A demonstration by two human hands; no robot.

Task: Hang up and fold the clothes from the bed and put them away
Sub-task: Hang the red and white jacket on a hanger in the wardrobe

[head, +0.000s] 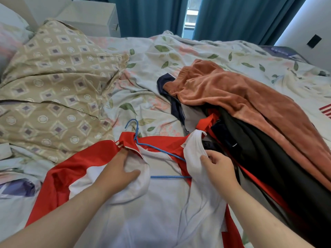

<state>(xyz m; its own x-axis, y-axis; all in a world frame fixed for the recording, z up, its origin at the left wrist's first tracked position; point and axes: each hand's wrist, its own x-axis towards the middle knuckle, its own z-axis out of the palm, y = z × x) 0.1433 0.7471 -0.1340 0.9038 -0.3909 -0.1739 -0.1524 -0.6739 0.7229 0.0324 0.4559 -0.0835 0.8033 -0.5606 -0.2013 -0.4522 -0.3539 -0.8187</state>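
Bed [152, 77] with a floral cover, blue curtains [232, 15] behind, clothes pile [232, 90] on the right. The red-and-white jacket [161, 212] lies open at the near edge with the blue hanger [157, 149] inside and its hook out past the collar. Left hand [118, 169] grips the left front's folded lining; right hand [218, 169] pinches the right zipper edge. Likely step: seating the shoulders. Draw both fronts evenly over the hanger arms and keep the hook centred. The hanger lies between the hands; no finger is visibly on it.
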